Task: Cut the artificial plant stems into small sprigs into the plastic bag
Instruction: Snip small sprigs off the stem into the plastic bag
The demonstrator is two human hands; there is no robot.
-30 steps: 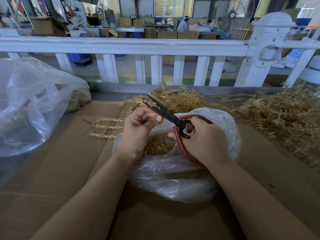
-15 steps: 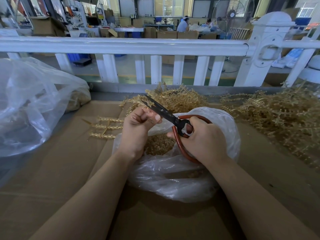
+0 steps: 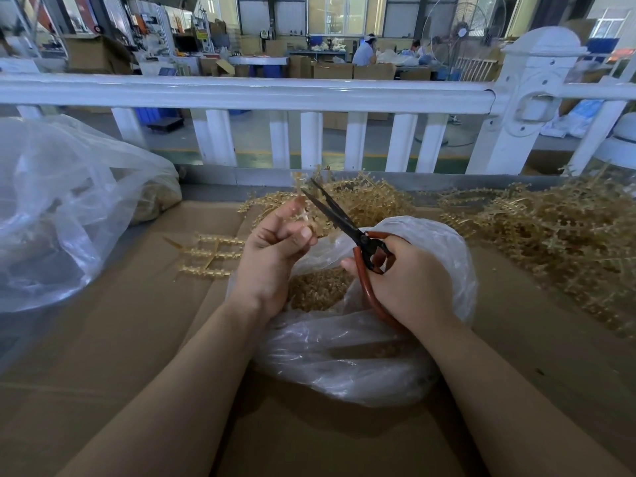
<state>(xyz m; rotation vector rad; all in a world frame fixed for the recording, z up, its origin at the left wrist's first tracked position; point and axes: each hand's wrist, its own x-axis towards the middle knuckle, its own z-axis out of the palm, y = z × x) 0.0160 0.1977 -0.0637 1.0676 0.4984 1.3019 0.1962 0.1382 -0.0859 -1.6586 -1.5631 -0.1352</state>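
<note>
My left hand [image 3: 275, 249] pinches a short golden plastic stem piece [image 3: 304, 216] between thumb and fingers, just above the open mouth of the clear plastic bag [image 3: 344, 352]. My right hand [image 3: 409, 280] grips the red-handled scissors [image 3: 344, 222]; their dark blades stand slightly apart and point up-left beside the stem piece. Cut golden sprigs [image 3: 316, 287] lie heaped inside the bag under both hands. One whole branched stem [image 3: 210, 251] lies flat on the cardboard, left of my left hand.
Piles of uncut golden stems lie behind the bag [image 3: 364, 197] and along the right side [image 3: 557, 242]. A large clear bag [image 3: 69, 215] bulges at the left. The cardboard-covered table [image 3: 137, 339] ends at a white railing [image 3: 275, 91].
The left hand has risen and loosened its fingers, now showing the stem piece. The scissors have tilted further up, away from the hand.
</note>
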